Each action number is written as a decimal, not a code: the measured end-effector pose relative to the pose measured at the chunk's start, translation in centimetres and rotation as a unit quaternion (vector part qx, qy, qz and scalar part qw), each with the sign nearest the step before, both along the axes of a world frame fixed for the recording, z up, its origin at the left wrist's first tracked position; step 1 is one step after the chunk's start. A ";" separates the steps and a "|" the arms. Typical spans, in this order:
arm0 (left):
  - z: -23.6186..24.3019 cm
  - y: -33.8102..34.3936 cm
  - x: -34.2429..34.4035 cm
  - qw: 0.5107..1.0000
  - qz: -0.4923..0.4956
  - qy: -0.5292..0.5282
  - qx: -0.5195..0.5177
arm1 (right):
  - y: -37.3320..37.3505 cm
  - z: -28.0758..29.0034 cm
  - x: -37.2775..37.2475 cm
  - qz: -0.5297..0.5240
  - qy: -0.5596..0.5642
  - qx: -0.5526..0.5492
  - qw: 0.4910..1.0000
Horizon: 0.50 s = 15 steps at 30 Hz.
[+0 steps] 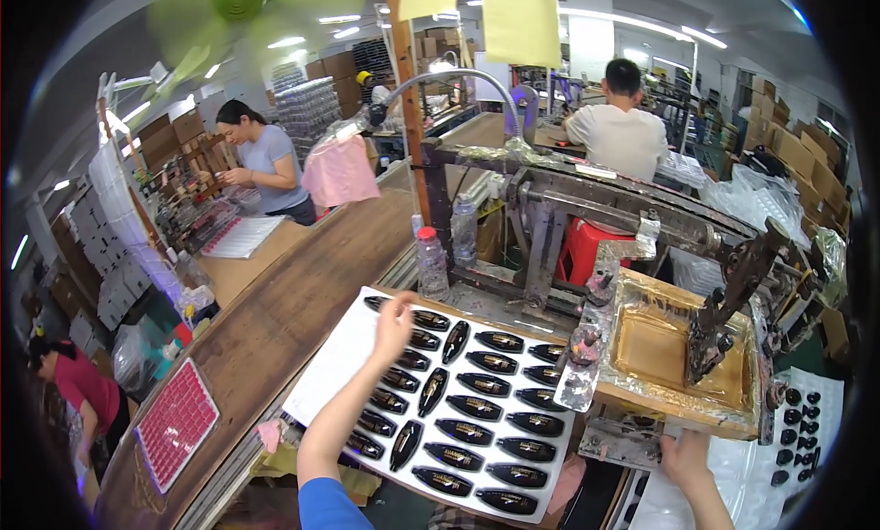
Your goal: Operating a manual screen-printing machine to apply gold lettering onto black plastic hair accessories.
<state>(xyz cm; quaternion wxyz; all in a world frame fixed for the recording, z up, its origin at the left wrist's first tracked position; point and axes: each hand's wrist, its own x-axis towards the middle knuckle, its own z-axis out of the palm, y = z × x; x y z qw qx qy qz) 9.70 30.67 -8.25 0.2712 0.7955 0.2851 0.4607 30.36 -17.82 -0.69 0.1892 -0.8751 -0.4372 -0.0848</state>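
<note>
My left hand (394,330) is over the upper left of a white tray (335,369), its fingers bent together at the end of a black oval piece (376,303). Several matching black pieces with gold print (474,407) lie in slanting rows on that tray, with a few turned crosswise between the rows. To the right, my right hand (686,458) is at the lower front edge of a wooden screen-printing frame (678,418). Its fingertips go under that edge, so their grip is hidden. Gold-brown ink coats the screen (646,347) inside the frame.
Behind the tray stand a red-capped bottle (431,259) and the metal press arm (605,204). A red-and-white tray (179,425) lies on the long brown table (302,282). More black pieces (793,438) sit on white sheets at right. Other people work farther off.
</note>
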 end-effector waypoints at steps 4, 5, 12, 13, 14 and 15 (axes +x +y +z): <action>2.9 -10.6 1.9 0.983 -0.171 0.029 -0.059 | -9.5 -2.2 4.4 -0.215 -0.020 0.058 0.975; 4.2 -13.2 2.1 0.973 -0.216 0.022 -0.072 | -11.3 -0.6 4.9 -0.254 0.018 0.055 0.965; 6.7 -21.5 6.4 0.932 -0.359 -0.046 0.015 | -34.4 -8.2 16.8 -0.454 -0.117 -0.041 0.882; 7.1 -22.1 6.9 0.930 -0.365 -0.042 0.027 | -35.7 -7.5 16.8 -0.451 0.026 -0.060 0.890; 7.4 -22.7 7.4 0.925 -0.377 -0.048 0.030 | -36.3 -6.9 16.3 -0.457 0.021 -0.062 0.887; 7.8 -23.3 7.9 0.919 -0.389 -0.053 0.032 | -36.5 -6.5 15.6 -0.453 0.040 -0.070 0.888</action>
